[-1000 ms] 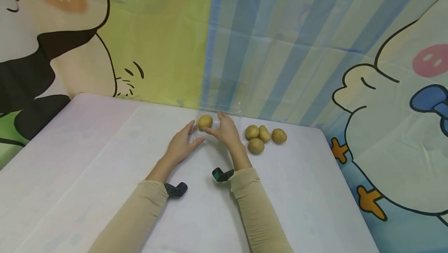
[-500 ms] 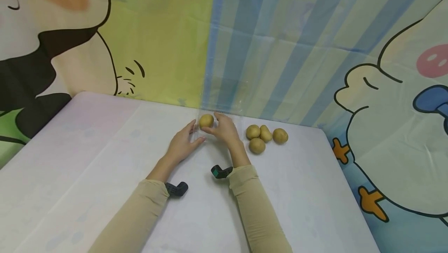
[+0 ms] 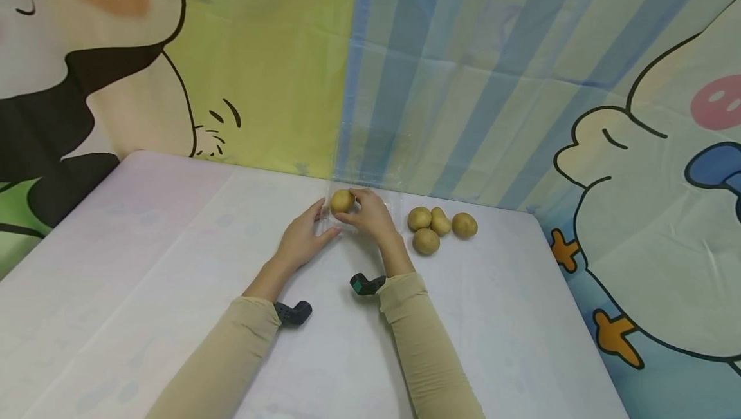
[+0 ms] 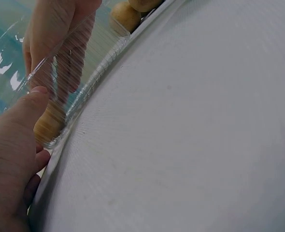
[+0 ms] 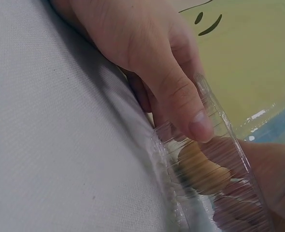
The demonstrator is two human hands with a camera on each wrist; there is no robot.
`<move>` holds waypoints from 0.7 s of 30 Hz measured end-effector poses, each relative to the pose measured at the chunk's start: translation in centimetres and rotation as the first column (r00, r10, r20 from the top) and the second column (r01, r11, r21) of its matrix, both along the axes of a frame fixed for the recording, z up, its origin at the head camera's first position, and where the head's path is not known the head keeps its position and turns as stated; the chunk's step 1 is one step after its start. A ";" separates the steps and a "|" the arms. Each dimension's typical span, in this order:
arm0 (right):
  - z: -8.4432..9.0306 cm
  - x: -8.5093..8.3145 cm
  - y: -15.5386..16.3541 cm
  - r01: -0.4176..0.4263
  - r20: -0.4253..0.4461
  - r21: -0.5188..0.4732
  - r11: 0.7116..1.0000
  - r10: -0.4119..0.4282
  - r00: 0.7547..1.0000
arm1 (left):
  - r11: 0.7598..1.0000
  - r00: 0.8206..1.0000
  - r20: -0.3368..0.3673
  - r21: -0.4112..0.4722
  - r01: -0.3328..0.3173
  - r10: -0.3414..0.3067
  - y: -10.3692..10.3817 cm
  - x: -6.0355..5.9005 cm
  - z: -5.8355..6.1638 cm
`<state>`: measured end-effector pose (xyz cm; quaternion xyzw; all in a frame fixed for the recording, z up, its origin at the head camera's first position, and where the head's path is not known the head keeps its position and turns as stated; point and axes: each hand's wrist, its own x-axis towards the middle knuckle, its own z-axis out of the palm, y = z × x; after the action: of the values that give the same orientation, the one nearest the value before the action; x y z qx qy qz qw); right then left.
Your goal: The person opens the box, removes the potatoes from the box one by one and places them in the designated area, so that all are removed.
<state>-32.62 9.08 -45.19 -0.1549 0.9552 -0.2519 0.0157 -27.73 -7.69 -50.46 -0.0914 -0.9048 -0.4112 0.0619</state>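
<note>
A clear plastic box point(image 4: 98, 72) with ribbed walls stands near the table's far edge, its see-through lid apparently raised behind it. One potato point(image 3: 341, 201) lies inside at the left. With the thumb against the front wall and fingers round the left side, my left hand point(image 3: 301, 237) grips the box corner. My right hand point(image 3: 372, 216) reaches inside, its thumb and fingertips bent about the potato's right side. Through the ribbed wall, the right wrist view shows this potato point(image 5: 203, 169) beside the right hand point(image 5: 273, 176).
Several loose potatoes point(image 3: 426, 241) sit together on the white-covered table point(image 3: 509, 316), to the right of the box. A printed cloth backdrop point(image 3: 272, 71) hangs right behind the table's far edge. Each wrist bears a small black camera point(image 3: 294, 313).
The right hand's fingers have drawn in to the left, closer about the potato. My left hand keeps its place on the box corner. The view has shifted slightly.
</note>
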 end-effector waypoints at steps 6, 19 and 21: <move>-0.2 0.1 0.1 0.026 0.020 -0.023 0.999 -0.026 0.999 | 1.000 1.000 -0.001 -0.003 -0.001 0.001 0.0 0.1 0.1; -0.4 0.0 0.1 0.026 0.077 -0.164 0.986 -0.014 0.997 | 1.000 1.000 -0.005 -0.018 -0.007 0.007 0.1 -0.1 -0.2; -0.4 0.0 0.2 0.019 0.074 -0.166 0.986 -0.007 0.997 | 1.000 1.000 -0.004 -0.021 -0.007 0.007 0.1 -0.1 -0.1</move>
<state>-32.62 9.23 -45.58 -0.1400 0.9306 -0.3363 0.0361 -27.80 -7.62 -50.54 -0.0898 -0.9093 -0.4013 0.0640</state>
